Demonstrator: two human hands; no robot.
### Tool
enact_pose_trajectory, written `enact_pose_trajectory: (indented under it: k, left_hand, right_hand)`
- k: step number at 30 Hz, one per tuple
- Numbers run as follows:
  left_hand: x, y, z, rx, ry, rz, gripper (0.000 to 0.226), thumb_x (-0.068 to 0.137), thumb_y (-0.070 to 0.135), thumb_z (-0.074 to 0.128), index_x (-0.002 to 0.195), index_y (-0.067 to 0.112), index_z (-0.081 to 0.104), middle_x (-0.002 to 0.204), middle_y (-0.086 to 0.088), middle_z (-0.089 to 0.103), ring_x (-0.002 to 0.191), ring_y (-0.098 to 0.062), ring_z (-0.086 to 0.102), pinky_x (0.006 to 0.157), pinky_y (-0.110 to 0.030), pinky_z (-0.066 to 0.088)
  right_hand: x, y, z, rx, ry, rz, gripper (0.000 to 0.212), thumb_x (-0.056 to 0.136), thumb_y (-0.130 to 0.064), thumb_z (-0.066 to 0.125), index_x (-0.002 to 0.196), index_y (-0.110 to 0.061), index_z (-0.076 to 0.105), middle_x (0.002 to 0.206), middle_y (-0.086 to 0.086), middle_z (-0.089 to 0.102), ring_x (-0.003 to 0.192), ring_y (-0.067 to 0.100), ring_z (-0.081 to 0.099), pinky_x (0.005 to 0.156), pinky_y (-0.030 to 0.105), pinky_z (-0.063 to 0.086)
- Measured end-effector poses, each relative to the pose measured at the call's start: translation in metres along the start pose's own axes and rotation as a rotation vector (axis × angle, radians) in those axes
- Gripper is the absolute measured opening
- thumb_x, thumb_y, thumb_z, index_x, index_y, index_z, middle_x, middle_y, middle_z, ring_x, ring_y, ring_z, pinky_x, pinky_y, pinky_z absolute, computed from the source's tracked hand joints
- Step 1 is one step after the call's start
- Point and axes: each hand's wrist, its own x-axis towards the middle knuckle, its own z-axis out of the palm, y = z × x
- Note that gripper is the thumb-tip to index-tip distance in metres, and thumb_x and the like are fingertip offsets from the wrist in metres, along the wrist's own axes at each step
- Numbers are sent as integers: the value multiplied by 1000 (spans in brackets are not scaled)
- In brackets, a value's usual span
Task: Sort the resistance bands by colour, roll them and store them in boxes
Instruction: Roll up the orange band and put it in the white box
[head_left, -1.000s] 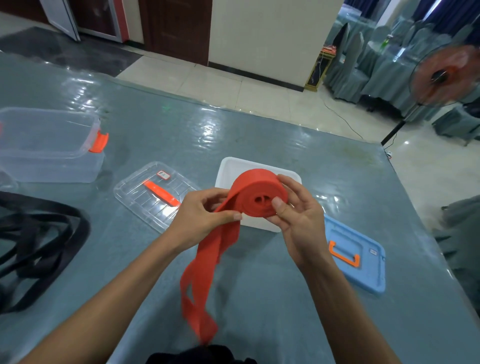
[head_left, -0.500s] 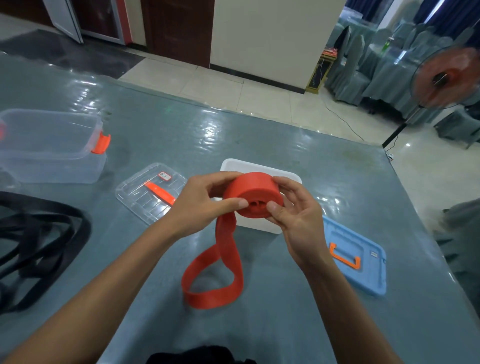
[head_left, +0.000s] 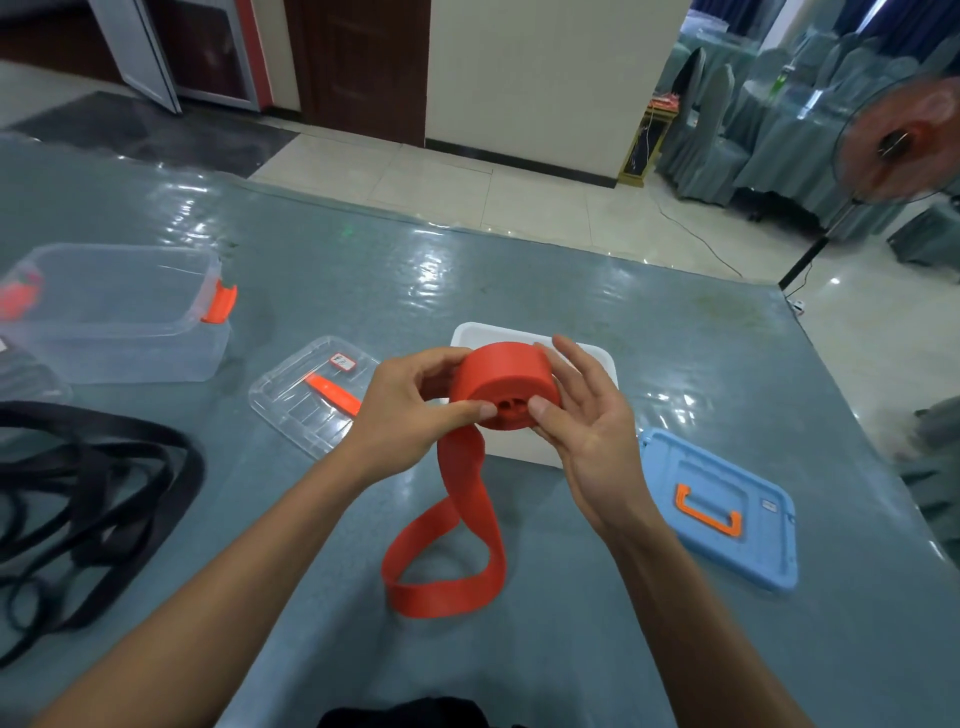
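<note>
While the red band (head_left: 506, 387) keeps winding, look how the picture has shifted: a second ago a long tail drooped toward the person, and now most of it has gone onto the roll, which is visibly fatter and tighter. What's left is a short loop of tail (head_left: 447, 561) lying on the desk (head_left: 571, 649), on the near side of the white box (head_left: 597, 358).

The roll itself is held up in the air just over the near edge of that box. The left hand (head_left: 410, 415) has it firmly, fingers curled round the roll's left side and thumb across its face. The right hand (head_left: 592, 431) has eased off (a re-grip between turns, by the look of it): fingers nearly straight along the roll's far side, only the thumb tip pressing the face beside the core.

So this one is nearly done, I'd say: a few more turns to swallow the loop, then down into the box waiting right behind it. The blue lid (head_left: 722, 514) lies just right of the box. Well to its left, the black bands (head_left: 93, 483) lie unrolled, so plenty of the job remains.
</note>
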Motion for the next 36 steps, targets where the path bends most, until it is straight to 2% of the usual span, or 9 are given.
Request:
enact_pose_trajectory:
  k: [4, 12, 19, 22, 25, 28, 31, 34, 36]
  left_hand:
    - [9, 17, 4, -99, 41, 3, 40, 65, 22, 88, 102, 30, 77, 99, -1, 79, 92, -17, 75, 85, -27, 57]
    - [34, 67, 20, -22, 10, 107, 41, 73, 3, 83, 112, 10, 72, 96, -2, 78, 89, -17, 73, 87, -31, 58]
    - [38, 103, 33, -21, 68, 190, 36, 72, 25, 85, 106, 30, 76, 100, -1, 78, 94, -18, 74, 86, -29, 56]
    - [37, 107, 36, 22, 92, 192, 45, 72, 30, 86, 114, 24, 74, 104, -4, 78, 98, -24, 74, 89, -40, 58]
    - [32, 106, 41, 52, 109, 183, 54, 70, 28, 87, 120, 15, 70, 105, -9, 77, 98, -30, 74, 90, -50, 58]
    - [22, 107, 46, 59, 123, 167, 51, 72, 21, 86, 121, 12, 70, 105, -8, 77, 98, -28, 74, 88, -42, 60]
    - [12, 105, 53, 47, 139, 141, 43, 77, 8, 83, 118, 12, 70, 104, -4, 78, 97, -24, 75, 85, -29, 59]
    - [3, 104, 68, 29, 161, 110, 43, 75, 4, 81, 116, 9, 70, 101, -6, 78, 94, -23, 75, 86, -32, 59]
    - [-2, 105, 78, 52, 180, 98, 43, 75, 2, 79, 117, 9, 69, 100, -4, 78, 93, -21, 74, 86, -31, 59]
  right_hand:
    - [-1, 16, -6, 85, -52, 111, 60, 84, -2, 61, 141, -19, 50, 133, 3, 64, 127, 22, 59, 105, 42, 49]
    - [3, 59, -6, -424, -323, 227, 64, 84, 7, 63, 142, -17, 52, 141, -1, 60, 135, 14, 51, 114, 45, 41]
    - [5, 58, -11, -593, -376, 170, 16, 91, -11, 64, 98, -19, 76, 95, 1, 77, 82, 1, 66, 84, 27, 53]
    - [4, 54, -21, -682, -315, 125, 15, 91, -15, 64, 96, -17, 78, 89, -5, 78, 77, 1, 68, 75, 20, 52]
    - [1, 52, -39, -698, -197, 48, 12, 90, -18, 65, 89, -18, 77, 80, -9, 75, 72, 8, 67, 70, 27, 53]
    - [-6, 52, -63, -688, -150, 25, 15, 90, -24, 64, 81, -29, 75, 77, -9, 74, 71, 15, 67, 71, 35, 54]
    - [-14, 56, -85, -694, -156, 14, 15, 83, -41, 60, 79, -35, 74, 76, -16, 72, 70, 2, 64, 69, 27, 52]
    - [-25, 74, -102, -773, -244, 58, 15, 81, -30, 68, 94, -30, 76, 86, -25, 71, 87, -10, 63, 75, 7, 43]
    - [-35, 92, -106, -786, -351, 168, 24, 79, -18, 73, 103, -23, 74, 95, -17, 73, 93, -6, 64, 78, 8, 41]
